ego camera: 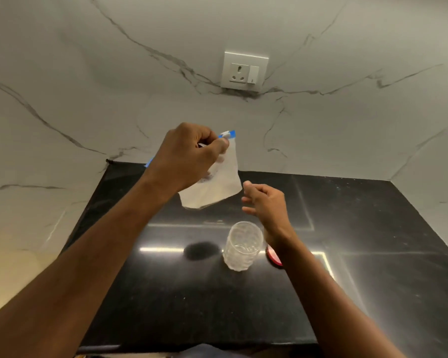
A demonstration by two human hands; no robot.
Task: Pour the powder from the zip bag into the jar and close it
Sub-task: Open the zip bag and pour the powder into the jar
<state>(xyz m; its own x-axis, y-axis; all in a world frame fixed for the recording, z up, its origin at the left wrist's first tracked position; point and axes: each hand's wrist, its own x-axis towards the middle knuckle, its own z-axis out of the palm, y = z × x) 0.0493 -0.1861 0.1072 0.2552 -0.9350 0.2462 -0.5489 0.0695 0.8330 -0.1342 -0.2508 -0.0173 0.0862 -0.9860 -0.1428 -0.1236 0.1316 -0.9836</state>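
**Bag held high, jar waiting below**

The left hand grips the zip bag by its blue-edged top, fingers clenched just beside the white slider — the bag hangs down, long axis near upright, powder settled in its lower end. It is in the air, above and behind the jar, slightly to its left. The right hand is loose and holds nothing, just beside the bag's lower corner and nearer the jar than the left. The jar stands open and empty on the black polished worktop; a red lid lies just to its right, partly hidden by the forearm. Behind rises a veined marble wall with a socket.
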